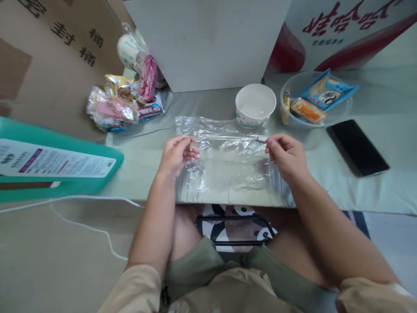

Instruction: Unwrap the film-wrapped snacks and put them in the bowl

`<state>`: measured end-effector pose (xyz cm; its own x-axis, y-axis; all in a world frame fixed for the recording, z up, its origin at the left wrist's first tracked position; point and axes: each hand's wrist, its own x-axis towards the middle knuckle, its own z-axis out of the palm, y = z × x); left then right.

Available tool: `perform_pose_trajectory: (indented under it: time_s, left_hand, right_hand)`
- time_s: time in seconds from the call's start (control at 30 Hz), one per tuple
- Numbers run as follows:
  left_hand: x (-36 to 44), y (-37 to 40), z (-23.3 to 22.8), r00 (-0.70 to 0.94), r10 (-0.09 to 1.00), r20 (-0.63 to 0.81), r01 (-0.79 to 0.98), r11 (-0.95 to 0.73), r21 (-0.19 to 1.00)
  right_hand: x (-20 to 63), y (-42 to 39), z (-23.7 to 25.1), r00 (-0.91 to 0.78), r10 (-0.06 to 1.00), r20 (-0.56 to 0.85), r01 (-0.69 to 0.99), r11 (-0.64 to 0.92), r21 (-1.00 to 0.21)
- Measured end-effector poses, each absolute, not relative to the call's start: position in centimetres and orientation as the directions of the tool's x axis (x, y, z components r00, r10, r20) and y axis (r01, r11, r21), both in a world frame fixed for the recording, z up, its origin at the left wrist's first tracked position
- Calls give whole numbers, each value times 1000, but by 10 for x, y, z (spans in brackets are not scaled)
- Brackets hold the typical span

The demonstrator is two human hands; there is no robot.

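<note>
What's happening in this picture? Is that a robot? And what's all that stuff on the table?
No robot here! It's a person, whose left hand and right hand are both bare. There is just one picture, from a camera worn on the person's head, looking forward and down.

On the table lies some crinkly clear plastic. The right hand pinches one end of a thin shiny strip running across it. The left hand is at the other end, but I can't tell whether it grips the strip.

Behind the plastic stands a white bowl. Further right are a clear tub with packaged snacks inside, and a black phone. Back on the left is a pile of wrapped snacks.
</note>
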<state>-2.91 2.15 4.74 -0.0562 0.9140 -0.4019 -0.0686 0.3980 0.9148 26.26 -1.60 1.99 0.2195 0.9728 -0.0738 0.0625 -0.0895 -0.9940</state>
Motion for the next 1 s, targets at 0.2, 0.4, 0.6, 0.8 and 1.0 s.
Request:
perform_pose_trajectory:
  time_s: [0.2, 0.4, 0.6, 0.8, 1.0]
  left_hand:
    - [-31, 24, 43, -8, 891, -455, -35, 454, 890]
    - [-37, 20, 32, 55, 923, -381, 87, 376, 923]
    - [-43, 19, 31, 118, 956, -270, 25, 269, 963]
    - [-38, 24, 27, -72, 985, -154, -35, 152, 988]
    - [-34, 24, 32, -173, 978, -117, -149, 91, 985]
  right_hand:
    - [271, -11, 9, 322, 944, -65, 19, -75, -997]
    - [271, -13, 3, 167, 967, -190, 22, -196, -980]
    - [264, -9, 3, 175, 973, -153, 60, -165, -984]
    - [269, -5, 3, 348, 933, 94, 88, 68, -994]
    - [279, -9, 12, 337, 864, 374, 283, 287, -915]
